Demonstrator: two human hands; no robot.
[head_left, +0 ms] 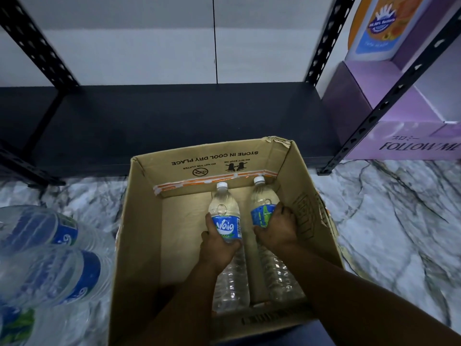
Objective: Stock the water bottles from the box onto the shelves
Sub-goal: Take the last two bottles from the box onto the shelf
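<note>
Marble-patterned floor (389,211), grey and white, runs under everything I see from the head view.

Landmark: cardboard box (139,245), open-topped, standing on that floor at centre.

Beyond the box: black shelf board (174,116), the lowest level of a black metal rack (37,43) with perforated uprights. I see no bottle on this board; higher levels are out of view, so I cannot say what they hold.

Right of the box, past the rack's upright: purple display carton (409,146), printed lettering on its front.

Left of the box, on the floor: wrapped bottle pack (47,258), blurred, blue labels showing through clear film.

Inside the box, lying side by side with white caps toward the shelf: two water bottles, no others visible.
- left bottle (225,216), blue label facing up. My left hand (217,248) wraps it at the label, thumb on one side, fingers curled under.
- right bottle (264,203), nearer the box's right wall. My right hand (279,226) lies over its label, fingers curled round it.

Status, as I judge it: both bottles are gripped but not yet lifted clear of the box. These look like the last two in the box; the floor pack may remain to be stocked.
</note>
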